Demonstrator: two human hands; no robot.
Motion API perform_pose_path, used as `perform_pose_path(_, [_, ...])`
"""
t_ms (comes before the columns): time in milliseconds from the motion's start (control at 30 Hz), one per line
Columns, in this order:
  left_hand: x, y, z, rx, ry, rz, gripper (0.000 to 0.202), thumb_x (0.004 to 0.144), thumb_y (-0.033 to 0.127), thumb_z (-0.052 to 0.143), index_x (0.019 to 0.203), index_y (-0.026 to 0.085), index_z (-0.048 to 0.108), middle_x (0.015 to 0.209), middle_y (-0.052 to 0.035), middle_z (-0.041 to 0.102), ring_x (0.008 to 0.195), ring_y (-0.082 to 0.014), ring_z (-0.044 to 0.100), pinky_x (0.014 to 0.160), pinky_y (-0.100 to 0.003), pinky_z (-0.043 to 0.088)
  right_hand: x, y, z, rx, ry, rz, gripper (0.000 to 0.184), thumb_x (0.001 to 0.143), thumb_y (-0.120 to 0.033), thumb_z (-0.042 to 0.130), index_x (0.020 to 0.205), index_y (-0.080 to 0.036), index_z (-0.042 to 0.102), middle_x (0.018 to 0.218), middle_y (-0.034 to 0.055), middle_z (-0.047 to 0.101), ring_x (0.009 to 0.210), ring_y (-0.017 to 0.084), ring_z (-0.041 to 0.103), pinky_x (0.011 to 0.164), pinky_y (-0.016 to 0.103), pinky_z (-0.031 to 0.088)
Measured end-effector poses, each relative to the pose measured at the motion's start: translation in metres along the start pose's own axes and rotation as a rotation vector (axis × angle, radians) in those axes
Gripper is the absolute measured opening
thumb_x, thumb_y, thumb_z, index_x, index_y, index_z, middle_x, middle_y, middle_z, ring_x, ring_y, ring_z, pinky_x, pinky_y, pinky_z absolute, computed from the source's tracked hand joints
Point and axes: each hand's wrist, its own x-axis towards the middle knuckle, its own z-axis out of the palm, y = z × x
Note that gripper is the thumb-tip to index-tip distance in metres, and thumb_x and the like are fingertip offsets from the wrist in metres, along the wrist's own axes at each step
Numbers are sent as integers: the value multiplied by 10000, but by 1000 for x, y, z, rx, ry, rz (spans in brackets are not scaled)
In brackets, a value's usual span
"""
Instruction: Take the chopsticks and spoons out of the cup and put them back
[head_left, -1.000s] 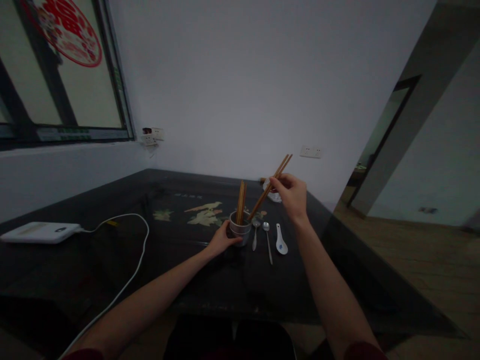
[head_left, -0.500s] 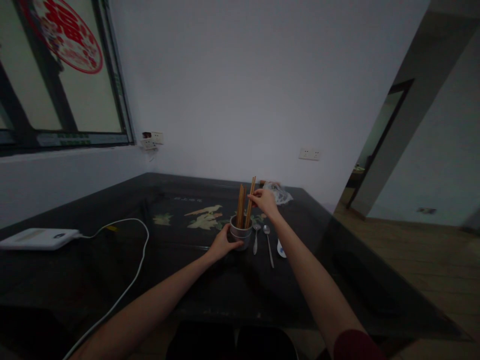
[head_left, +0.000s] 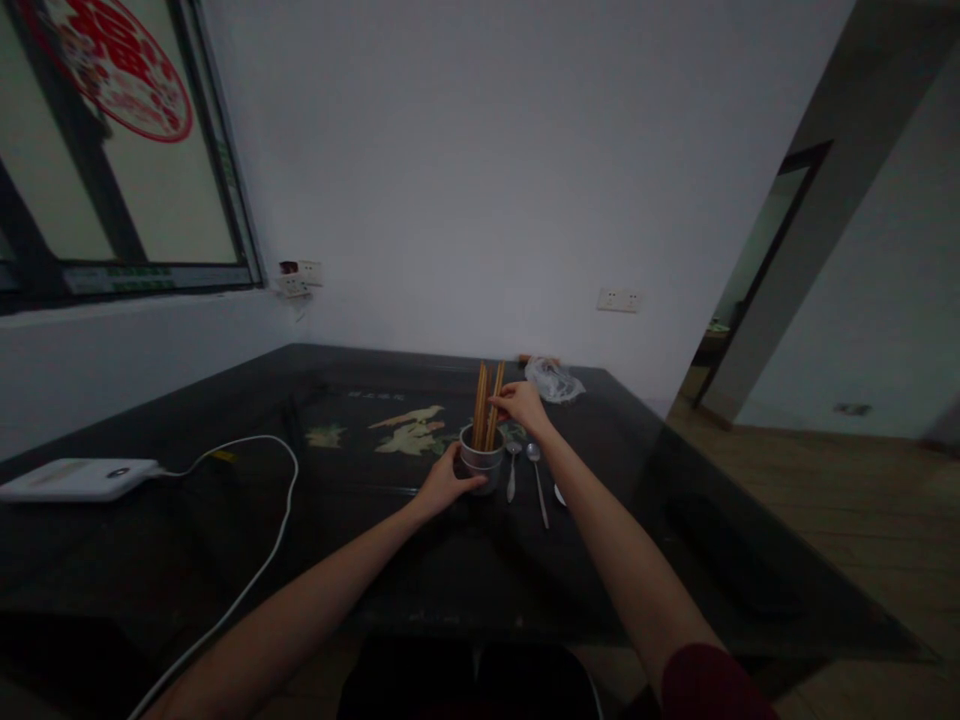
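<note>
A grey metal cup [head_left: 484, 462] stands upright on the dark table, with several wooden chopsticks [head_left: 479, 405] rising out of it. My left hand [head_left: 444, 485] is wrapped round the cup's left and near side. Above the rim, my right hand [head_left: 520, 405] pinches chopsticks at the right of the bunch; their lower ends go down inside the cup, out of sight. Just right of the cup lie a short metal spoon [head_left: 512, 470] and a longer metal spoon [head_left: 538, 485]. A white spoon [head_left: 559, 495] is mostly hidden behind my right forearm.
A crumpled clear plastic bag [head_left: 553, 380] lies at the table's back edge. At the left is a white power bank [head_left: 79, 480], its white cable [head_left: 281, 530] running down toward me. A dark flat object [head_left: 731, 555] lies at the right.
My right hand has moved slightly down and left, lowering the pinched chopsticks deeper into the cup. My left hand keeps its hold on the cup. The white spoon is now more covered by my forearm.
</note>
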Motion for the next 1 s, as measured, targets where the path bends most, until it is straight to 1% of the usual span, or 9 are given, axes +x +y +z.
perform_pose_path(200, [1, -4, 0, -54, -13, -14, 680, 582, 272, 809, 1155, 159, 460, 1179, -133, 616, 1081, -260, 603, 991, -445, 438, 5, 1, 1, -33, -1, -20, 166, 695, -286, 754, 645, -158, 661, 589, 19, 691, 572, 149, 680, 608, 215, 529])
perform_pose_path(467, [-1, 0, -1, 18, -20, -7, 664, 604, 301, 798, 1157, 159, 460, 1187, -135, 609, 1088, -262, 597, 982, -436, 443, 7, -6, 0, -67, -27, -16, 181, 688, -308, 757, 631, -164, 664, 548, 7, 671, 561, 131, 664, 603, 199, 516])
perform_pose_path(667, [1, -4, -1, -1, -27, 14, 687, 609, 295, 792, 1187, 150, 450, 1222, -141, 588, 1093, -251, 592, 983, -424, 442, 7, -3, 2, -106, -29, -16, 190, 685, -312, 755, 613, -162, 663, 566, 14, 678, 597, 139, 672, 621, 198, 509])
perform_pose_path(767, [1, -6, -1, -2, -15, -3, 709, 598, 285, 800, 1202, 156, 452, 1224, -139, 588, 1104, -257, 586, 995, -434, 432, 7, -3, 2, -106, -18, -12, 172, 676, -291, 763, 614, -164, 665, 583, 16, 685, 604, 142, 675, 620, 198, 510])
perform_pose_path(1000, [1, -6, -1, -5, -33, 2, 698, 604, 306, 798, 1182, 159, 436, 1203, -138, 597, 1078, -257, 603, 964, -426, 458, 5, 1, 4, -72, -14, 7, 161, 669, -285, 764, 626, -162, 671, 577, 9, 684, 565, 136, 668, 597, 196, 515])
